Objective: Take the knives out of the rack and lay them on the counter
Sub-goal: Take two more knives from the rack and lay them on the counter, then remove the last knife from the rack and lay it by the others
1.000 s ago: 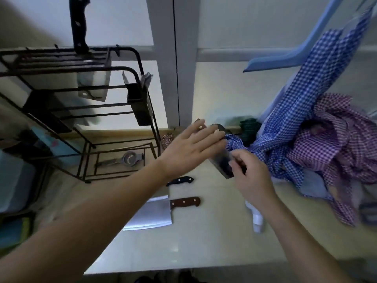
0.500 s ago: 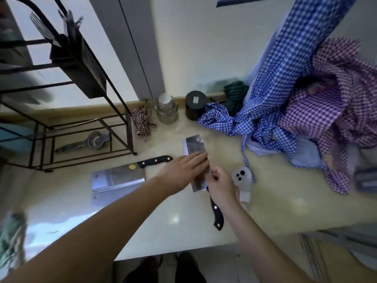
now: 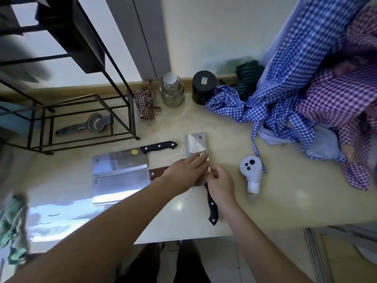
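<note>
Both your hands rest on the black-handled steel cleaver (image 3: 196, 149) on the beige counter (image 3: 285, 190): left hand (image 3: 184, 173) flat and open, right hand (image 3: 221, 185) pinching its blade.

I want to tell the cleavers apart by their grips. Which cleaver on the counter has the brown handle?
The front-left cleaver, nearest the counter edge: its reddish-brown handle runs under the left hand. The other two have black riveted handles.

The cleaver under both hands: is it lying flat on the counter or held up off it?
Lying flat. The cleaver rests blade-down on the counter, its black handle toward the near edge.
</note>
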